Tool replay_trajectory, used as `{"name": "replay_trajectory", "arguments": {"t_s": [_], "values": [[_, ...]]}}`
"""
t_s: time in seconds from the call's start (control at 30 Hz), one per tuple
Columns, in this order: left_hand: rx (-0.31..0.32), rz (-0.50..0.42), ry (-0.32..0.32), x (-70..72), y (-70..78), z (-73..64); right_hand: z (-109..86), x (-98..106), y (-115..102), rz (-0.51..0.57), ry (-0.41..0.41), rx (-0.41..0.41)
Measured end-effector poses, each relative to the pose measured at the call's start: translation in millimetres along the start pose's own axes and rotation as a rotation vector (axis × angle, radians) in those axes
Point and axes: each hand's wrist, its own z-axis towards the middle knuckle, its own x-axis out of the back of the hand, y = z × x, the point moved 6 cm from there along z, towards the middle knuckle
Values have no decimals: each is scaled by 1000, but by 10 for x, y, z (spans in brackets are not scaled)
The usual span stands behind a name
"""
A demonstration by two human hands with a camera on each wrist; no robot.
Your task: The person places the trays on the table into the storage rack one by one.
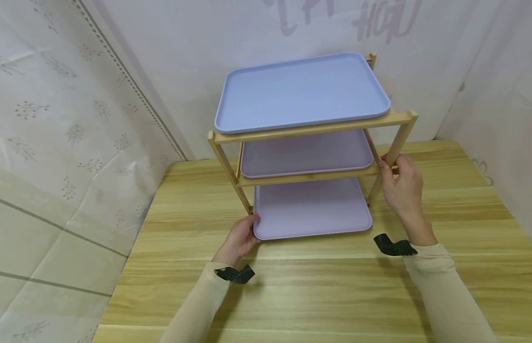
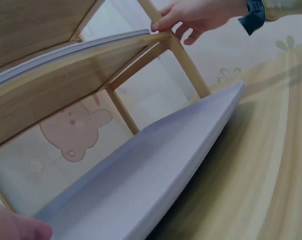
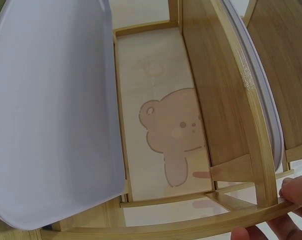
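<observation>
A three-tier wooden rack (image 1: 313, 128) stands at the back of the table. Its top holds a light blue tray (image 1: 304, 93), the middle shelf a mauve tray (image 1: 309, 152). At the bottom, a lilac tray (image 1: 311, 209) juts out past the front posts. My left hand (image 1: 240, 237) pinches this tray's front left corner, the thumb (image 2: 26, 227) on its rim and the fingers largely hidden beneath. My right hand (image 1: 403, 186) grips the right front post at the middle shelf's height, its fingertips (image 3: 293, 190) curled round the wood.
The wooden table (image 1: 317, 295) reaches forward from the rack. A pale wall covering (image 1: 184, 57) with printed writing and a cartoon bear (image 3: 176, 125) rises close behind. Patterned cloth (image 1: 56, 143) hangs on the left. Dark bands (image 1: 394, 245) sit on both wrists.
</observation>
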Motion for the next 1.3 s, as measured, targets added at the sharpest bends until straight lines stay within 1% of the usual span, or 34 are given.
{"name": "replay_trajectory", "arguments": {"t_s": [0.07,0.13,0.2,0.27,0.4,0.47,0.57,0.63,0.7,0.83,0.9,0.97,1.07,1.2,1.3], "values": [[-4,44,1,8,-14,-28,-1,1,8,-1,3,-1],[-21,90,16,20,-25,-56,-2,4,11,-1,6,-1],[-49,155,52,39,-33,-89,-3,2,12,-2,5,2],[-86,248,88,49,-29,-129,-3,-1,13,-2,4,3],[-190,501,147,39,14,-231,-7,-4,18,2,4,3],[-260,637,167,11,55,-286,-8,-3,20,5,6,5],[-366,795,180,-39,104,-369,-10,-1,19,6,10,12],[-437,880,172,-77,120,-420,-11,-3,16,6,12,19],[-489,921,153,-110,117,-463,-11,-2,14,8,15,23],[-578,960,118,-155,98,-514,-9,2,9,16,18,24],[-620,991,113,-166,91,-529,-9,5,8,19,18,22],[-668,1052,120,-179,90,-543,-9,7,4,22,17,21],[-728,1163,142,-197,98,-566,-10,10,1,24,17,22],[-815,1345,202,-217,114,-601,-8,9,-2,30,16,23],[-870,1436,241,-230,127,-626,-5,7,-4,38,13,23]]}}
